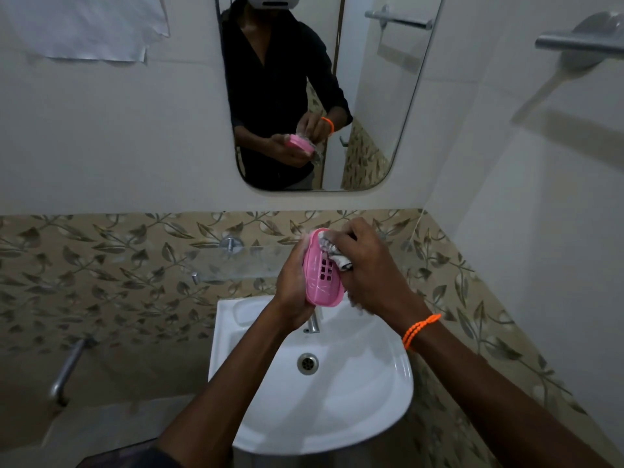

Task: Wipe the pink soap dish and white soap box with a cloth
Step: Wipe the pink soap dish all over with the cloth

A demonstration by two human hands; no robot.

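My left hand (293, 282) grips the pink soap dish (320, 275) from its left side and holds it tilted on edge above the sink, so its slotted bottom faces me. My right hand (368, 268) is closed around a crumpled light cloth (332, 253) and presses it against the dish's upper right part. An orange cord bracelet sits on my right wrist. The white soap box is not in view.
A white wash basin (354, 400) with a metal drain (307, 363) and tap (314, 322) lies below my hands. A glass shelf (236, 261) runs along the tiled wall behind. A mirror (371, 96) hangs above. A towel bar (580, 42) juts out upper right, a wall tap (67, 369) lower left.
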